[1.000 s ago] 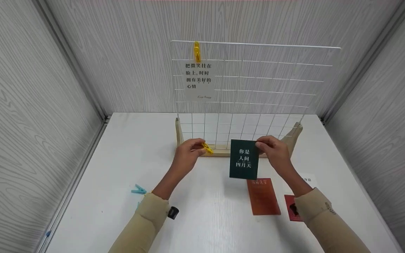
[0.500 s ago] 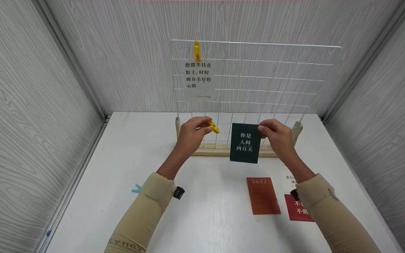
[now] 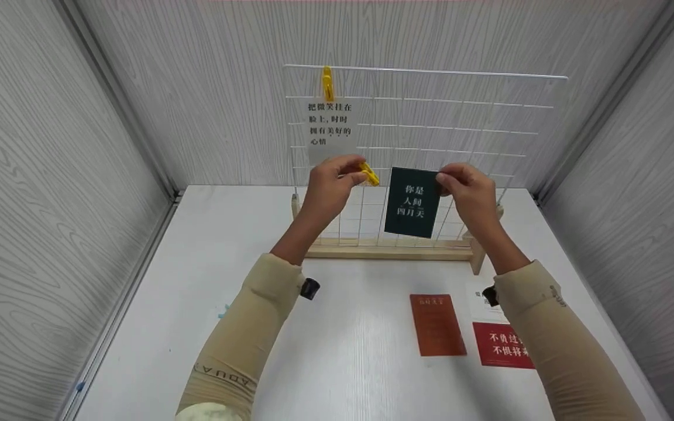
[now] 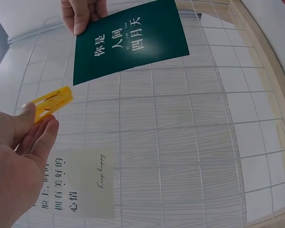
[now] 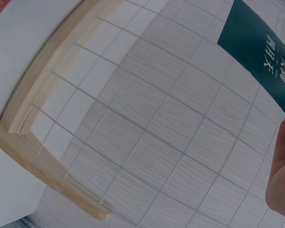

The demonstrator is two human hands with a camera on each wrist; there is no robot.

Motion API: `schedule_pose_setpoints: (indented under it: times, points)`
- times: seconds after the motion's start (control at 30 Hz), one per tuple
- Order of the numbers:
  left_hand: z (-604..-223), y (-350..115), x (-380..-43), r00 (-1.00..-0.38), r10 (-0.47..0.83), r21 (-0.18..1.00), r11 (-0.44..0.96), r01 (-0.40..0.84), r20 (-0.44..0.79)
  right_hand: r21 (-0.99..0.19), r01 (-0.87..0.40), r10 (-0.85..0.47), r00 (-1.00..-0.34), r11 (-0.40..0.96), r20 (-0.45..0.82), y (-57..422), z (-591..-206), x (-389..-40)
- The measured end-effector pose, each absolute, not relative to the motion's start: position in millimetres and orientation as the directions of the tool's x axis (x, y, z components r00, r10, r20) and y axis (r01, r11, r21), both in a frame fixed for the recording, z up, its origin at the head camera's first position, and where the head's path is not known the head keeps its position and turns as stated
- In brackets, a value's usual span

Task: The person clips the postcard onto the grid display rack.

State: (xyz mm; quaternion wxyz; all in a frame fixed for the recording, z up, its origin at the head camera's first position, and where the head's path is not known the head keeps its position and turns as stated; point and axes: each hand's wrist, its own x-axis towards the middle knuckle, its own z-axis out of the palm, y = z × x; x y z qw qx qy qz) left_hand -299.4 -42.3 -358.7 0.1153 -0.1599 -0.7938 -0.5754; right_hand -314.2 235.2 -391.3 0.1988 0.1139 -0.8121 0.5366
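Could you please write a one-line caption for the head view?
Left hand pinches a yellow clip beside the dark green card the right hand holds.

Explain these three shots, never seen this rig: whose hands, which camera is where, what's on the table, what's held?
No machine here: a person works with two bare hands. The wide picture comes from a camera on the head; the other two come from cameras on each wrist.

The left hand pinches a small yellow plastic clothespin. The right hand pinches the top corner of a dark green card with white print, held up before a white wire grid panel standing in a wooden base.

A pale printed card hangs on the grid under another yellow clip. On the white table lie an orange-brown card, a red card and a white card, partly hidden by the right sleeve.
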Motion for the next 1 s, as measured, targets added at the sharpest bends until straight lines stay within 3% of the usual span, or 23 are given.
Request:
schedule_pose_setpoints:
  times: [1.0]
  points:
    - [-302.7,-17.1,-338.6,-0.869,0.019,0.844,0.231,0.485,0.494,-0.78,-0.451,0.044,-0.854,0.434,0.519,225.8,-346.0,-347.8]
